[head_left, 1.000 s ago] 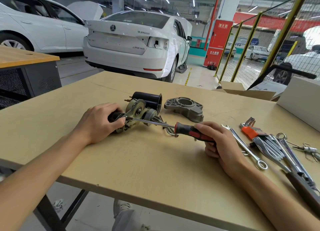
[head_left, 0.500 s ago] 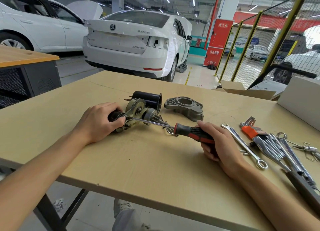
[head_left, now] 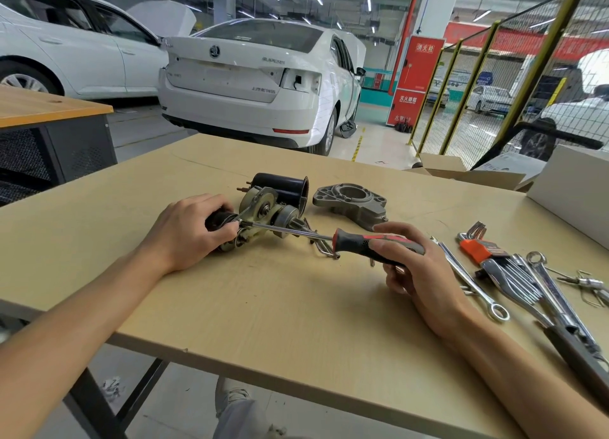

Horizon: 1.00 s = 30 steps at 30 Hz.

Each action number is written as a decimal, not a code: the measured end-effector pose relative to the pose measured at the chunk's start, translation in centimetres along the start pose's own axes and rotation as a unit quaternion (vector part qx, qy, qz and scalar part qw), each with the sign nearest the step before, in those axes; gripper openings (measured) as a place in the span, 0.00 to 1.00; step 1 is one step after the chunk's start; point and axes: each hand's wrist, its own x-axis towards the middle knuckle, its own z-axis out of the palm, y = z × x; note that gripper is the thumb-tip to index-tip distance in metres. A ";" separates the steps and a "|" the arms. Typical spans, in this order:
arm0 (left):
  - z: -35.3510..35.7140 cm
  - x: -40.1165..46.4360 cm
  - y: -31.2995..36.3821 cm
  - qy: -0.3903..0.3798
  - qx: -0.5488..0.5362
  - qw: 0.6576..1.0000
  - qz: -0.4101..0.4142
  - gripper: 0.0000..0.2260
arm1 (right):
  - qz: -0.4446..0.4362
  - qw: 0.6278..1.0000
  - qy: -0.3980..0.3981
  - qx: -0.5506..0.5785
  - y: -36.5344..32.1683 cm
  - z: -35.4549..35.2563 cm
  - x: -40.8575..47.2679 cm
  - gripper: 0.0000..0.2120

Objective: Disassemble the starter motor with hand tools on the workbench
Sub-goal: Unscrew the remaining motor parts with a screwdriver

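Note:
The starter motor assembly [head_left: 263,211] lies on its side near the middle of the workbench [head_left: 263,307], metal gear parts and a round plate exposed. My left hand [head_left: 188,231] grips its dark end and holds it down. My right hand [head_left: 415,267] holds the red and black handle of a screwdriver [head_left: 356,241]. The shaft runs left and its tip meets the assembly beside my left fingers. A black cylindrical housing [head_left: 283,188] lies just behind the assembly. A grey cast end bracket [head_left: 352,203] sits to its right.
Combination wrenches [head_left: 471,280], a hex key set in an orange holder [head_left: 478,249] and other steel tools lie at the right. A bent wire clip [head_left: 324,249] lies under the screwdriver. Cardboard boxes [head_left: 468,175] stand at the back right. White cars are parked beyond.
My right hand has shifted its hold on the screwdriver handle, the fingers reaching further over it. The left hand and the motor stay where they were.

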 end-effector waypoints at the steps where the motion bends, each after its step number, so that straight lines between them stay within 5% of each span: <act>1: 0.0 0.0 0.0 0.000 -0.001 1.000 0.000 0.24 | 0.003 1.000 0.000 0.004 0.0 0.0 0.0 0.22; 4: 0.0 0.0 0.0 -0.002 -0.004 1.000 -0.002 0.24 | 0.008 1.000 -0.010 0.025 0.0 0.1 0.0 0.17; 9: -0.1 -0.1 0.3 0.001 -0.005 1.000 -0.002 0.25 | 0.029 0.999 -0.015 0.014 0.4 0.1 0.1 0.24; 13: -0.2 -0.1 0.4 0.003 0.000 1.000 -0.003 0.26 | 0.020 1.000 -0.011 0.021 0.4 0.1 0.2 0.14; 20: -0.1 -0.1 0.3 0.003 0.000 1.000 -0.003 0.26 | 0.029 0.999 -0.005 0.039 0.3 0.1 0.3 0.11; 27: -0.2 -0.1 0.3 0.002 0.001 1.000 -0.002 0.26 | 0.049 0.999 -0.019 0.001 -0.1 0.2 -0.1 0.23; 30: -0.2 -0.1 0.3 0.002 -0.002 1.000 -0.002 0.26 | 0.048 0.999 -0.016 -0.008 -0.1 0.3 -0.1 0.17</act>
